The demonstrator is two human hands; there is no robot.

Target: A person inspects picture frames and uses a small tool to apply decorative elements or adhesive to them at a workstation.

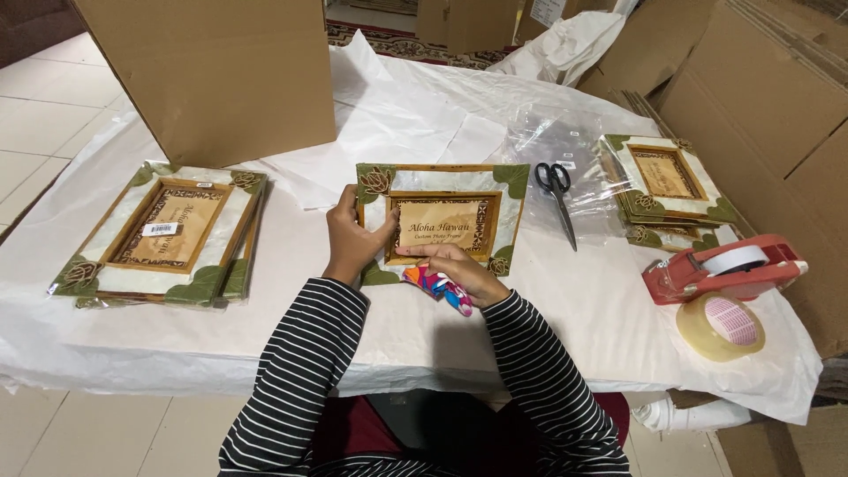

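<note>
**Steadying a photo frame at the middle of the table**

Bracing the frame is what our hands are doing. Our left hand [352, 238] grips the left edge of the photo frame [442, 219], thumb over the front and fingers curled behind, which props that side up slightly. Our right hand [464, 269] lies along the bottom edge with a finger stretched flat on the lower border, and it seems to close loosely on a small multicoloured object [439, 288] tucked beneath the palm; we cannot tell what that object is.

We judge the two-handed hold keeps the frame from sliding on the white paper [565, 309] that covers the table [177, 353]. The frame sits just in front of us, face up, its long axis running left to right, top edge away from us, the insert reading upright to us.

Further out, a stack of similar frames [163, 234] lies to the left, angled a little, and another stack [667, 185] to the right on clear plastic wrap. Black-handled scissors [558, 196] lie between the middle frame and the right stack, blades toward us. Near the right corner rest a red tape dispenser [724, 268] and a loose roll of clear tape [722, 325]. A cardboard box [221, 71] stands behind.
</note>
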